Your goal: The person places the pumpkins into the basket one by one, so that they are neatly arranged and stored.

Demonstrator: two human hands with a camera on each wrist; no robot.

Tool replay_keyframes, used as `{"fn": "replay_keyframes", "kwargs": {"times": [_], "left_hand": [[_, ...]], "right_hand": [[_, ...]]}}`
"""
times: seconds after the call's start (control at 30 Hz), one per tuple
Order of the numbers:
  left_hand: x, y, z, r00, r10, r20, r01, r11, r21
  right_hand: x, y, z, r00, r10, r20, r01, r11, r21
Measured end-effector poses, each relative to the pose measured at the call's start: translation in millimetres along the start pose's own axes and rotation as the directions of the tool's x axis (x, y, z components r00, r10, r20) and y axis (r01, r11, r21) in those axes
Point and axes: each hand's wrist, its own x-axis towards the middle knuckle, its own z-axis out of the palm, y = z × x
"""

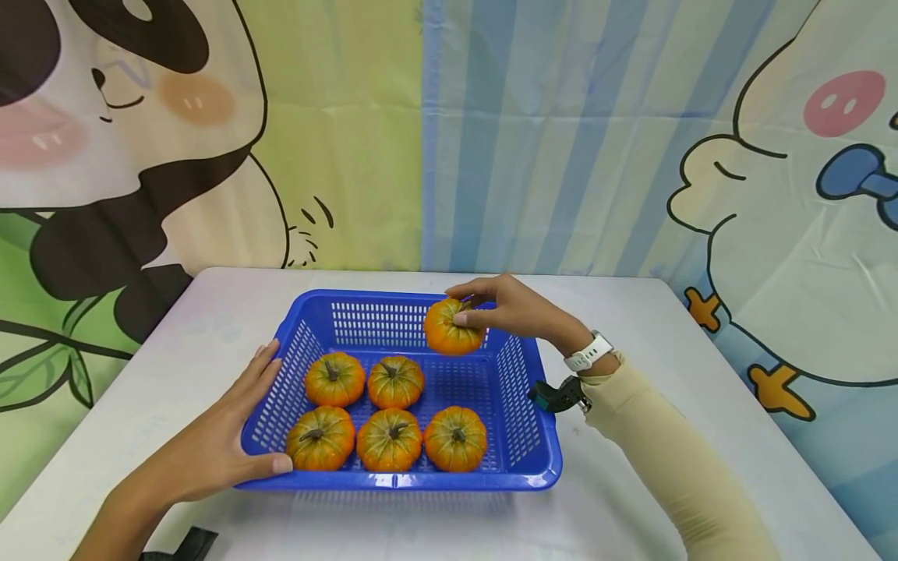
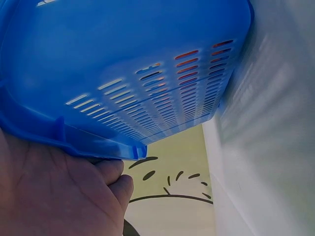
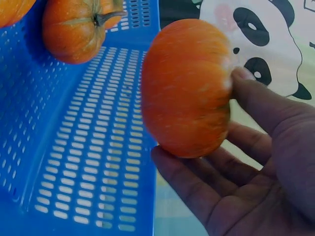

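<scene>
My right hand (image 1: 508, 306) grips a small orange pumpkin (image 1: 452, 327) between thumb and fingers, over the back right part of a blue plastic basket (image 1: 393, 481). In the right wrist view the held pumpkin (image 3: 187, 88) is seen from its side, raised above the slotted basket floor. Several other pumpkins (image 1: 389, 440) sit in the basket, three along the front and two behind them on the left. My left hand (image 1: 210, 448) rests along the basket's left rim, thumb at the front left corner. From below, the left wrist view shows its palm (image 2: 59, 191) against the rim.
The basket stands on a white table (image 1: 617, 467). Behind the table hangs a curtain (image 1: 547, 140) with cartoon animals. A white watch (image 1: 589, 352) and a black strap (image 1: 559, 396) are on the right wrist, the strap overlapping the basket's right rim in the head view.
</scene>
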Motion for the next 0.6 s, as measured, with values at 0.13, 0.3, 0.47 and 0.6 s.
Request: {"fn": "replay_keyframes", "kwargs": {"times": [0.13,0.3,0.47,0.6], "left_hand": [[0.0,0.4,-0.1,1.0,-0.002,0.0,0.002,1.0,0.003],[-1.0,-0.5,0.4,1.0,0.003,-0.002,-0.003,1.0,-0.002],[-1.3,-1.3,0.7,1.0,0.007,-0.005,-0.007,1.0,-0.004],[-0.9,-1.4,0.5,1.0,0.01,-0.006,-0.01,1.0,-0.008]], "right_hand": [[5.4,0,5,0.996,-0.002,0.086,0.003,1.0,-0.01],[11.4,1,10,0.985,-0.001,0.172,0.007,0.999,-0.034],[15.2,3,12,0.973,0.024,0.227,-0.007,0.997,-0.075],[17.9,4,13,0.955,0.063,0.29,-0.042,0.996,-0.077]]}}
